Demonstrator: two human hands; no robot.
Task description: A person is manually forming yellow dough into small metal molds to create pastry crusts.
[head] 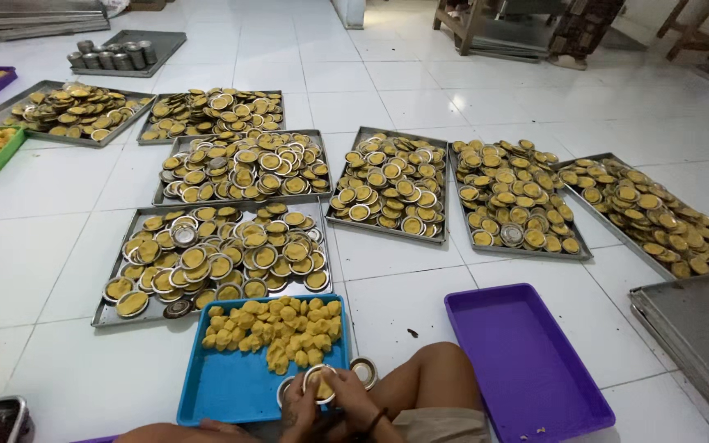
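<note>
My left hand and my right hand meet low in the head view, just below a blue tray. Together they hold a small round metal tin with a yellow cake in it. Another small tin lies on the floor beside my right hand. The blue tray carries a heap of loose yellow cakes. My bare knee is to the right of the hands.
Several metal trays piled with tins of yellow cakes cover the white tiled floor ahead. An empty purple tray lies to the right, with stacked empty metal trays beyond. Green and purple trays of cakes sit far left.
</note>
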